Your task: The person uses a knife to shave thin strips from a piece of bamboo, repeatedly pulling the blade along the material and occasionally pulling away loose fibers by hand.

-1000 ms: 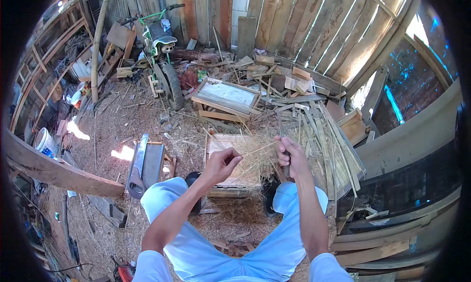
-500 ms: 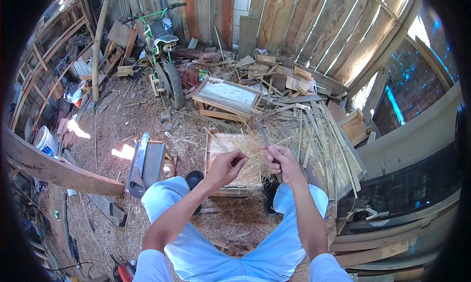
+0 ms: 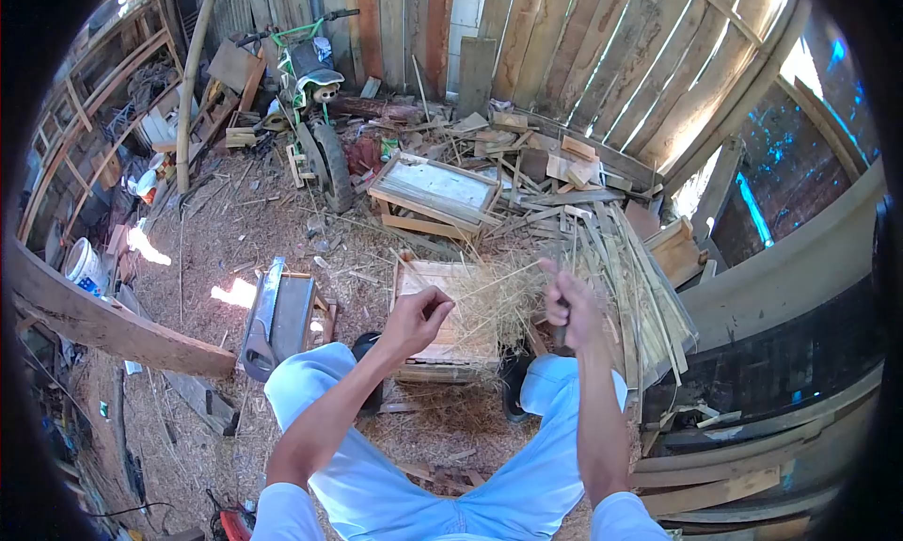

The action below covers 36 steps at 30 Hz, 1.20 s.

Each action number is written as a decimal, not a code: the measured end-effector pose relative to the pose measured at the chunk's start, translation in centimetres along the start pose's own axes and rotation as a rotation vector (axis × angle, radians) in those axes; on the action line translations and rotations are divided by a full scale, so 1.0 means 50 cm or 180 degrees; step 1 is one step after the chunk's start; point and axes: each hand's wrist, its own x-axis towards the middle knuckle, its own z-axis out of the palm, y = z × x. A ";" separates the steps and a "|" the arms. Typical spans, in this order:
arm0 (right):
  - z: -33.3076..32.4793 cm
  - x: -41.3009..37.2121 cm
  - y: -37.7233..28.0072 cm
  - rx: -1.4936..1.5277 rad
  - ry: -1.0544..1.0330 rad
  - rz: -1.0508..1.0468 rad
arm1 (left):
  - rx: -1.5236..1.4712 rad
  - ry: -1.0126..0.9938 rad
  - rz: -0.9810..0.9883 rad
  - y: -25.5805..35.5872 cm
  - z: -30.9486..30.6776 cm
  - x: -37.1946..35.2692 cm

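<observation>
My left hand [image 3: 419, 323] is closed in a pinch above a low wooden stand [image 3: 437, 353]. A thin pale strip [image 3: 515, 280] runs from near its fingertips toward my right hand; the gripped end is partly hidden. My right hand [image 3: 578, 313], smeared by motion, is wrapped round the handle of a knife [image 3: 557, 259], whose blurred blade points up and away from me. Between and beyond the hands, a heap of fine curled wood shavings [image 3: 499, 306] covers the right part of the stand.
A handsaw [image 3: 266, 306] rests on a small dark-topped bench [image 3: 295, 308] to the left. Long split strips [image 3: 649, 296] lie on the right. Ahead are a wooden frame [image 3: 437, 188], scrap wood and a small motorbike [image 3: 315, 89]. A beam [image 3: 122, 320] crosses the left side.
My right hand with the knife has moved right, away from my left hand, and the blade is now blurred. My left hand has shifted slightly left, and more of the strip shows between the hands.
</observation>
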 end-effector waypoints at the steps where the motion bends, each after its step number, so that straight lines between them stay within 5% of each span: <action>1: 0.017 -0.001 0.011 -0.0002 0.0011 0.0010 | 0.0077 -0.0006 0.0008 -0.002 0.006 0.003; 9: 0.089 0.006 0.053 -0.0327 -0.0608 0.0658 | -0.0122 -0.0247 -0.0087 0.012 0.024 0.007; 13: 0.070 0.002 0.034 -0.0195 -0.0514 0.0691 | -0.0274 -0.0317 -0.0088 0.003 0.028 0.006; 19: -0.004 0.012 -0.008 0.0055 -0.0067 -0.0136 | -0.0478 -0.0518 -0.0393 -0.016 0.001 -0.002; 25: 0.068 -0.007 0.036 -0.0207 -0.0551 0.0358 | -0.0354 -0.0411 -0.0357 0.020 0.013 0.005; 30: 0.072 0.017 0.057 -0.0213 -0.0098 0.0435 | -0.0760 -0.0228 -0.0201 -0.001 0.021 0.016; 33: 0.045 0.029 0.061 -0.0245 0.0302 0.0406 | -0.1184 -0.0150 -0.0829 -0.004 0.005 0.023; 35: 0.048 0.033 0.069 -0.1910 0.0837 0.0146 | -0.2369 0.0007 -0.1220 -0.031 0.011 0.032; 36: 0.051 0.037 0.085 -0.2520 0.0682 -0.0771 | -0.2601 0.0183 -0.1316 -0.032 0.017 0.034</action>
